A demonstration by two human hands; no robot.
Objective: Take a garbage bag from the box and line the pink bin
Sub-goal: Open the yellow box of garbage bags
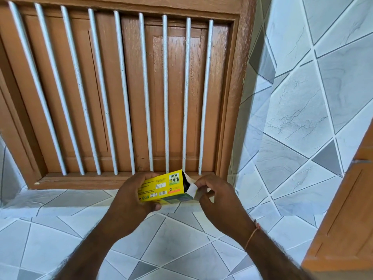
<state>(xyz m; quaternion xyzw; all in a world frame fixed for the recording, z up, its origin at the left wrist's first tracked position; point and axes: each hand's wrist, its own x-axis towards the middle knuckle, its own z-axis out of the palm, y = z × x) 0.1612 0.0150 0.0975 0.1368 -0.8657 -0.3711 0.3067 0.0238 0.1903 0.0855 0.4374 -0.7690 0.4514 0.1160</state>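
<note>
Two hands are all we have in view of ourselves, raised in front of a brown wooden shutter [177, 93] that sits behind a row of white bars [165, 93]. Our left hand [131, 201] grips a yellow box [161, 188], the fingers [150, 175] curled over its far edge and the thumb pressed under its near side, so the box lies roughly level with its printed face turned up toward us. We can make out a barcode, a small recycling mark and a little picture on that face, but the print is too small for us to read.

At the right end of the box the flap [191, 191] stands open, white on its inner side, with a dark gap showing behind it. Our right hand [218, 201] is at that end, thumb and first finger pinched narrowly on the edge of the flap, the remaining fingers bent loosely beside them. A thin orange thread [252, 235] circles our right wrist.

We cannot see any bag from the box; the opening is too dark to tell what lies inside.

Below our hands runs a surface of pale blue-grey tiles [181, 235] cut in slanted shapes, and the same tiles climb the wall [302, 98] to the right of the shutter. An orange-brown wooden panel [347, 219] fills the lower right corner.
</note>
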